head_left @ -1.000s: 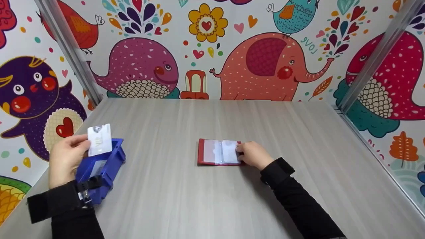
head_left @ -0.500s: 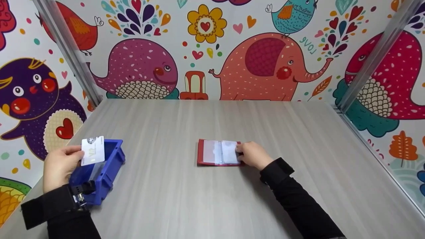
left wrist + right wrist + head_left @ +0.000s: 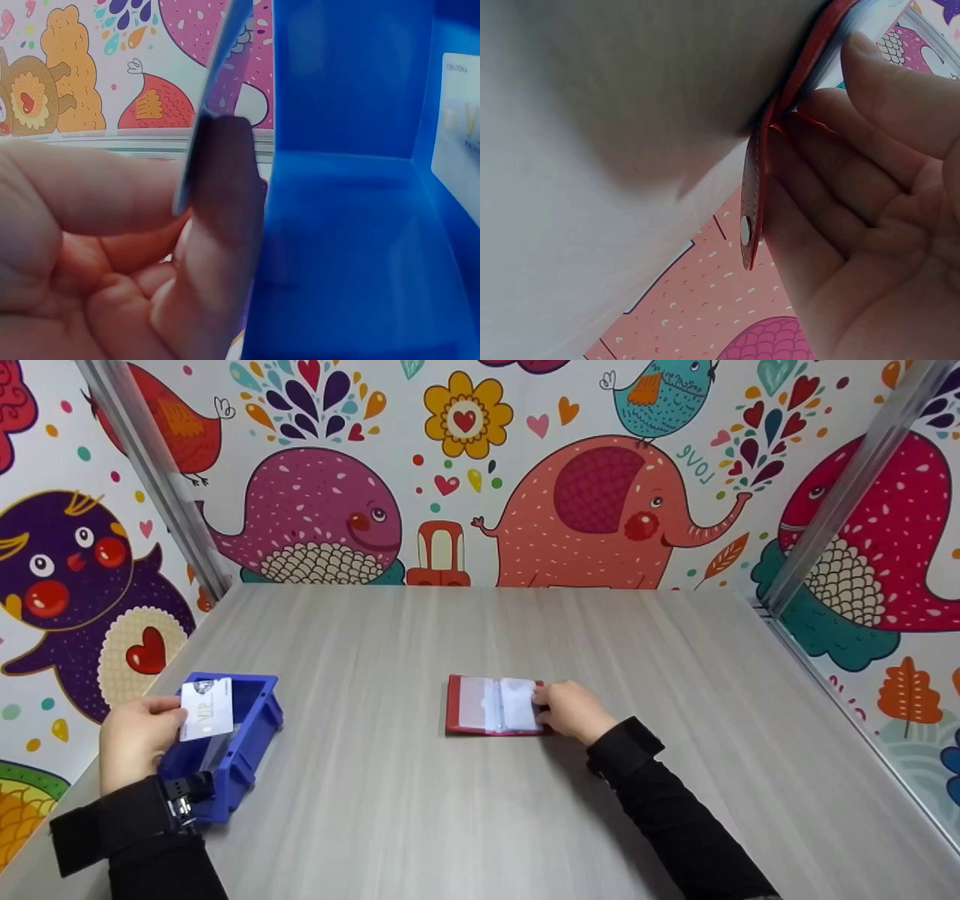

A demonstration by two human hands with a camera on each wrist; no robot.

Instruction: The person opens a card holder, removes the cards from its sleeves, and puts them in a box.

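Observation:
My left hand [image 3: 136,739] pinches a white card [image 3: 208,711] lettered "VIP" between thumb and fingers, over the blue bin [image 3: 255,754] at the left. In the left wrist view this card is seen nearly edge-on, beside the bin's wall. A second white card [image 3: 459,142] leans against the bin's inner side. At the table's middle lies a red card holder [image 3: 454,706], spread open to its clear sleeves [image 3: 476,703]. Its right edge is gripped by my right hand [image 3: 574,711], thumb on the sleeves. The right wrist view shows its red strap [image 3: 756,187] with a metal snap [image 3: 745,231].
The wood-grain table [image 3: 390,810] carries the bin and the holder. Walls printed with cartoon animals stand behind and at both sides, with metal posts [image 3: 840,502] at the corners.
My left hand has come down and slightly left with the card, which now tilts flatter over the bin. The right hand and card holder have stayed in place.

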